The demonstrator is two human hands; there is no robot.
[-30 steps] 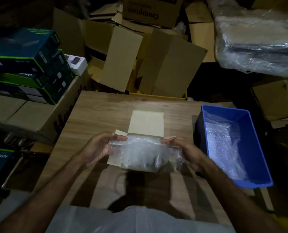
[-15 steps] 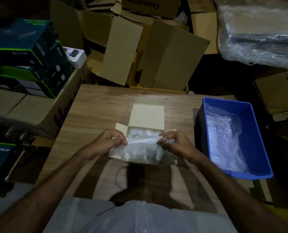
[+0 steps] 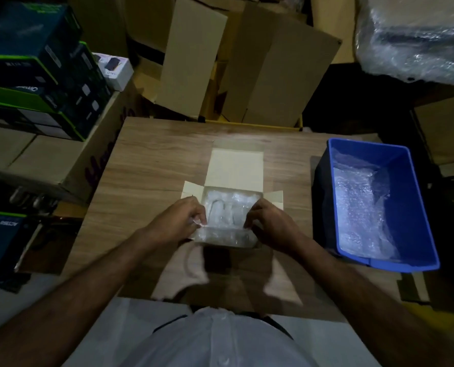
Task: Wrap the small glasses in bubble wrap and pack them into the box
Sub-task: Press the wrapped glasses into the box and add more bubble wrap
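We have a single view, from a wide-angle camera worn on the person's head. We look steeply down and forward over a wooden table, close above it, with stacked cardboard boxes filling the far edge of the frame.

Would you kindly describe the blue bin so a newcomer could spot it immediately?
Start at the wooden table in the middle of the room. On its right edge, right of the small open box, sits the blue bin. It is the only bright blue plastic container, holding loose bubble wrap, amid brown cardboard.
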